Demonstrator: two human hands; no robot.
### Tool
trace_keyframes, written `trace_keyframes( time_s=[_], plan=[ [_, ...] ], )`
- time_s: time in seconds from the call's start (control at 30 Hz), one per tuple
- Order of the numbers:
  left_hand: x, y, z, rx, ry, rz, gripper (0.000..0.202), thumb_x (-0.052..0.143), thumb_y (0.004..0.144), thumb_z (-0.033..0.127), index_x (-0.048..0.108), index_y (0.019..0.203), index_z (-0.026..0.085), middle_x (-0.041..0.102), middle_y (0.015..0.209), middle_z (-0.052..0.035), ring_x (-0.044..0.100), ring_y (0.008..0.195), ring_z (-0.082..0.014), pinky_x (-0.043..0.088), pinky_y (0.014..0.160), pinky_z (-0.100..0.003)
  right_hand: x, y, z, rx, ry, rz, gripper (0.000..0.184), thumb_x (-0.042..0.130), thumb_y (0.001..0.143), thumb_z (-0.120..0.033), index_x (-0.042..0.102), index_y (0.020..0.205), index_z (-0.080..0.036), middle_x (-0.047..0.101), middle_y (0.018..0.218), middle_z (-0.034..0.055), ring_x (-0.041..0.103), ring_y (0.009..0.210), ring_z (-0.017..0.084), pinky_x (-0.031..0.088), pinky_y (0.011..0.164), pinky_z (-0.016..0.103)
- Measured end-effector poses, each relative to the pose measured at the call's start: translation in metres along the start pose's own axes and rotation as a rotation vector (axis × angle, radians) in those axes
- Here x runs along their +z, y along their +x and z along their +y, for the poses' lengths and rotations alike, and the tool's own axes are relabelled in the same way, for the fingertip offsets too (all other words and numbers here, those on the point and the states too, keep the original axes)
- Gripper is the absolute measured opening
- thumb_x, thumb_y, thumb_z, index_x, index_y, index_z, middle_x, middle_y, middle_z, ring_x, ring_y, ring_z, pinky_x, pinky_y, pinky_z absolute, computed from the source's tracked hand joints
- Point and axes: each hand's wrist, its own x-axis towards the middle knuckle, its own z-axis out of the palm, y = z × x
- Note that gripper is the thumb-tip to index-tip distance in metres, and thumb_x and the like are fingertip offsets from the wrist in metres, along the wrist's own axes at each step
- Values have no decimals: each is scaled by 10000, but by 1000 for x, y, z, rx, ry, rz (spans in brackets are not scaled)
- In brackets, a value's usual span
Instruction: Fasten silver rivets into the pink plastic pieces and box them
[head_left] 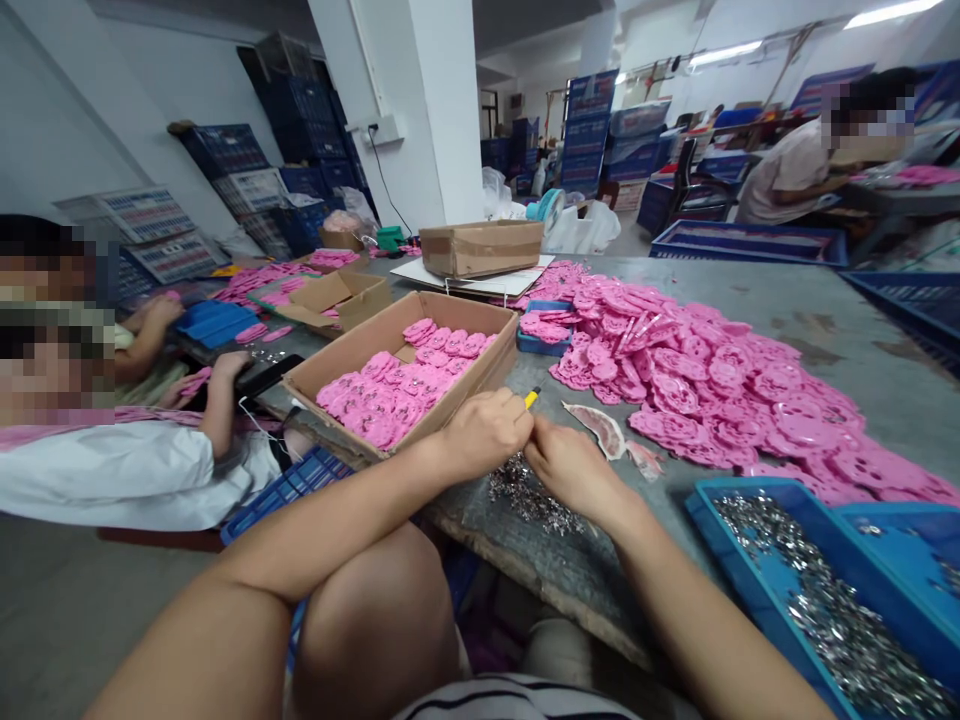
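My left hand [491,432] is closed in a fist over the table edge, with a small yellow-ended tool [532,398] sticking up beside its knuckles. The tool's kind cannot be made out. Close against it, my right hand [571,465] has its fingers pinched together; whatever is between them is hidden. Beneath both hands lies a pile of small shiny metal parts [536,500]. Just left stands a cardboard box [480,395] holding pink flat pieces [397,395] with metal bits on them. A large heap of pink pieces [697,370] spreads to the right.
Blue trays [780,600] of metal parts stand at the right front. A small blue bin [545,345] and a pale torn scrap [600,428] lie near the heap. Another cardboard box [480,250] is behind. Co-workers sit at left and far right [787,175].
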Motion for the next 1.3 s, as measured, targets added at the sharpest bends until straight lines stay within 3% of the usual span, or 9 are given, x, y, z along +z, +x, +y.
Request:
trace_keyframes(
  time_s=[0.37,0.73,0.9,1.07,1.2,1.3],
  plan=[
    [-2,-5,-6,-52,-105,-2,257,444,935,188,624,759,137,618,698,-55,569,710,-178,440,644,-287,-1,4,7,-29,37,-30,297,316,920,-198,599,972,-127,714,939,141,642,803,211,301,641,293],
    [-4,0,3,35,15,-42,194,531,865,107,604,687,130,612,645,-66,569,639,-196,416,543,-294,0,2,0,-12,-70,-49,297,337,930,-247,597,1023,-141,719,1016,167,687,897,277,333,632,307],
    [0,2,1,65,-15,-91,211,504,894,119,616,715,132,615,652,-62,560,668,-193,410,562,-301,2,4,-1,-20,-99,-72,333,316,947,-268,613,1022,-138,721,1030,171,690,943,299,355,637,311],
    [1,0,-6,90,-83,-66,201,499,907,154,626,752,142,622,674,-50,540,683,-182,408,593,-309,0,2,-4,7,-101,-85,308,328,935,-240,611,1002,-138,722,1025,173,691,934,279,350,637,301],
    [-2,-2,-10,16,-145,-65,198,496,880,173,628,734,147,608,660,-52,539,688,-184,417,613,-303,-2,1,-5,-32,-73,-66,287,326,930,-235,582,1019,-141,723,1002,168,689,882,265,315,615,303],
    [-5,-3,-11,-153,-240,-29,182,501,814,124,610,670,153,595,640,-47,532,681,-176,413,621,-290,-4,0,-3,-73,-34,-38,254,338,915,-205,566,1009,-145,720,971,152,674,838,241,303,616,298]
  ],
)
